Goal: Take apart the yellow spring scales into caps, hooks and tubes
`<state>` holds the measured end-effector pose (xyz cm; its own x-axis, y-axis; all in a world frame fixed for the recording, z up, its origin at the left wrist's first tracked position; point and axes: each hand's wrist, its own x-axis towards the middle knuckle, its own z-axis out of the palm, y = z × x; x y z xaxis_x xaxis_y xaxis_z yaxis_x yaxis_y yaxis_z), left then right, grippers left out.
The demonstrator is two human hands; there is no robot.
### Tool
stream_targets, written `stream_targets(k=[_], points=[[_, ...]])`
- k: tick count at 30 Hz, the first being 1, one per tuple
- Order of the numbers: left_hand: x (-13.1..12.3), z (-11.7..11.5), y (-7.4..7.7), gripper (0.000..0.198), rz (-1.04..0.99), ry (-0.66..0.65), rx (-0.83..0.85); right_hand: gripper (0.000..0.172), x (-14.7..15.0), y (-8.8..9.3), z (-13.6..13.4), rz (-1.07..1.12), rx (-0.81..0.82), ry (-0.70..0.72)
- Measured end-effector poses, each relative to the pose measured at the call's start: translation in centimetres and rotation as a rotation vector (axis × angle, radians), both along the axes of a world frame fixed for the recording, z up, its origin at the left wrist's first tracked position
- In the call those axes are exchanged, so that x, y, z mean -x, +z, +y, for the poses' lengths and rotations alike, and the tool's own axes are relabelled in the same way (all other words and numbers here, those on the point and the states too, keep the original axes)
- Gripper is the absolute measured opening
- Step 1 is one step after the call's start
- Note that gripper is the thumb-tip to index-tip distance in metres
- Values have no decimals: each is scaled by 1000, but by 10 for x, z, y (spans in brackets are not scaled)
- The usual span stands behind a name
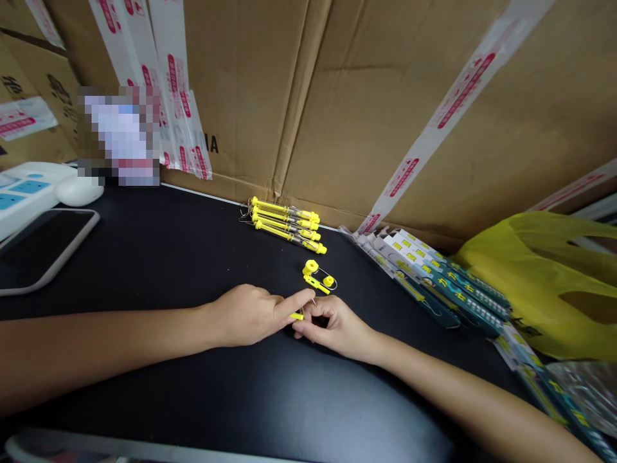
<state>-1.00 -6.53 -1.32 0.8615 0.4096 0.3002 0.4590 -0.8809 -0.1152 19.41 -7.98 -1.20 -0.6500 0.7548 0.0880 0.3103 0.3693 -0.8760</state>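
both hands meet at table centre: left hand [250, 315] and right hand [332, 326] pinch one small yellow piece [297, 316] between fingertips, long axis left-right; loose yellow parts [318, 275] lie just beyond, nearer the right.

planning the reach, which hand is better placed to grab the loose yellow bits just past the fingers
Probably the right hand. The loose yellow pieces lie on the black table just beyond its knuckles, slightly to its side. The left hand is farther off and points across, both hands meeting on a small yellow part.
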Motion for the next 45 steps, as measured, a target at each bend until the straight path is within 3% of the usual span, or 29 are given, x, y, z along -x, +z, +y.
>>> stream_targets(k=[13, 21, 29, 37, 45], points=[[0, -1, -1, 43, 19, 34, -51, 31, 1, 2, -2, -60, -3, -53], [1, 1, 3, 41, -5, 17, 45, 36, 5, 9, -6, -77, -25, -37], [0, -1, 4, 45, 11, 71, 63, 38, 4, 1, -6, -61, 11, -116], [-1, -3, -2, 49, -83, 135, 95, 39, 7, 4, -9, -28, 65, -180], [0, -3, 1, 43, -145, 96, 113, 41, 10, 4, -13, 28, 97, -195]])
